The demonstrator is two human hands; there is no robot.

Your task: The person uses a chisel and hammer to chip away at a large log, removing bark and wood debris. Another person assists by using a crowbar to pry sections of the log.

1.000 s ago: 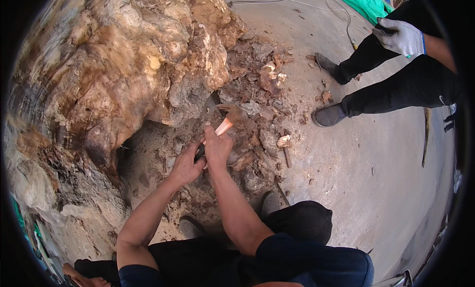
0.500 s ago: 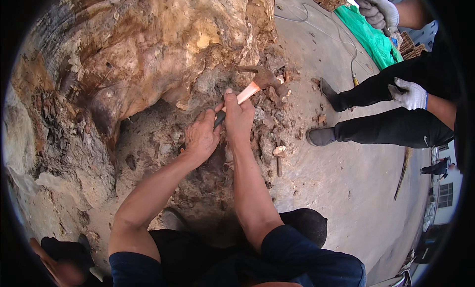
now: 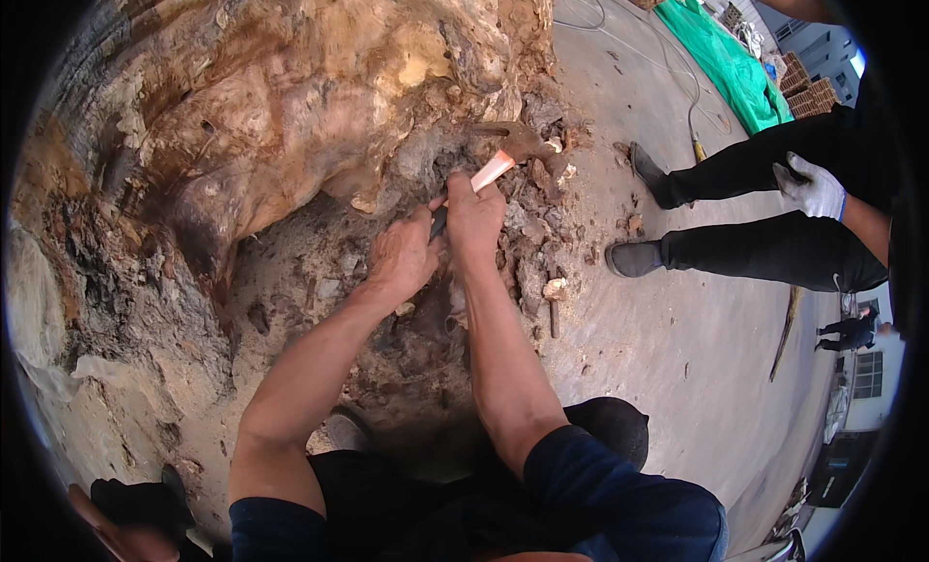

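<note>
Both my hands are on a hammer with a rusty brown head (image 3: 523, 141), a pale orange-white shaft (image 3: 494, 171) and a dark grip. My right hand (image 3: 475, 223) is closed around the shaft below the head. Behind it, my left hand (image 3: 402, 257) wraps the dark grip end, which is mostly hidden by the fingers. The head, with a thin curved end toward the left, lies over bark debris (image 3: 537, 199) at the base of a huge knobbly piece of wood (image 3: 319, 97). Whether the head touches the wood I cannot tell.
To the right stands a person in dark trousers (image 3: 755, 257) with a gloved hand (image 3: 816, 186). A cable (image 3: 677, 73) crosses the concrete floor (image 3: 668, 378) near a green sheet (image 3: 726, 73). Part of another person (image 3: 145, 509) shows at lower left. A short stick (image 3: 554, 320) lies by the debris.
My view has shifted slightly, and the hammer stays gripped in both hands. The co-worker's upper gloved hand has moved up, mostly out of the picture.
</note>
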